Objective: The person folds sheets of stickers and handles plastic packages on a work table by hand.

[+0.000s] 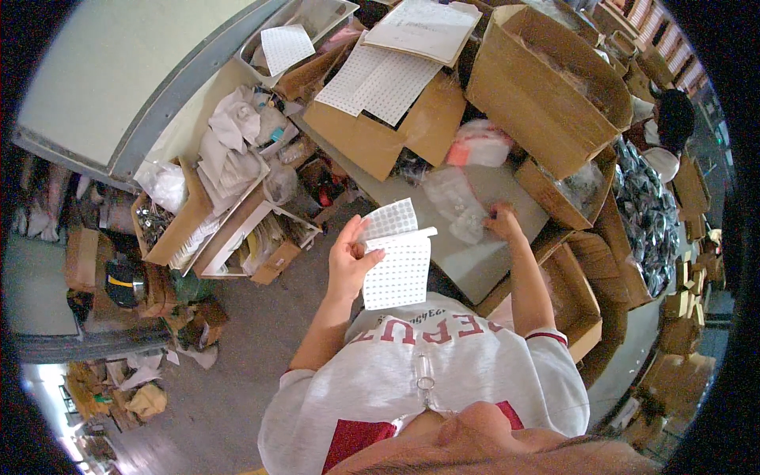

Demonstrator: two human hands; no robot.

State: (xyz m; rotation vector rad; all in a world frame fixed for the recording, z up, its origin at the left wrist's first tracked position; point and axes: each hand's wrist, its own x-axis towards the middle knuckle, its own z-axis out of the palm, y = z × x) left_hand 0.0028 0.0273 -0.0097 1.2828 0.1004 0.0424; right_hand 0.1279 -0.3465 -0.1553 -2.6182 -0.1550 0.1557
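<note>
My left hand holds a folded sheet of small printed labels in front of my chest, the thumb lying across its front. The sheet's upper part bends back and shows a grey backing. Over the grey table, my right hand has its fingers curled at the edge of a small clear plastic bag; what is inside the bag is too small to name. Just beyond lie another clear bag and a bag with pink-red patches.
A cardboard flap with more label sheets lies at the table's far side. A tall carton stands far right, beside a box of shiny dark packets. Boxes of papers crowd the left.
</note>
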